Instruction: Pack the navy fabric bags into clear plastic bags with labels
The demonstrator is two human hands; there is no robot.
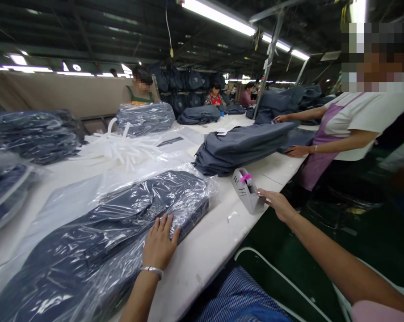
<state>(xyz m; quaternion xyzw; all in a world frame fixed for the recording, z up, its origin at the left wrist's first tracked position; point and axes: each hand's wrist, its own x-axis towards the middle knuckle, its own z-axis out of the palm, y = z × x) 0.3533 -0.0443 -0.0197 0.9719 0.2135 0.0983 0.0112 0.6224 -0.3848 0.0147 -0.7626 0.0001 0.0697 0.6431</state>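
My left hand lies flat, fingers apart, on a clear plastic bag that holds folded dark blue garments on the white table. A silver bangle circles that wrist. My right hand reaches out to a grey tape dispenser at the table's edge, and its fingers touch the dispenser's right end. The dispenser carries a pink bit on top.
A stack of unbagged grey-blue garments lies beyond the dispenser, with a co-worker in a white shirt and purple apron beside it. Bagged stacks and white plastic strips sit at the left. More people work at the back.
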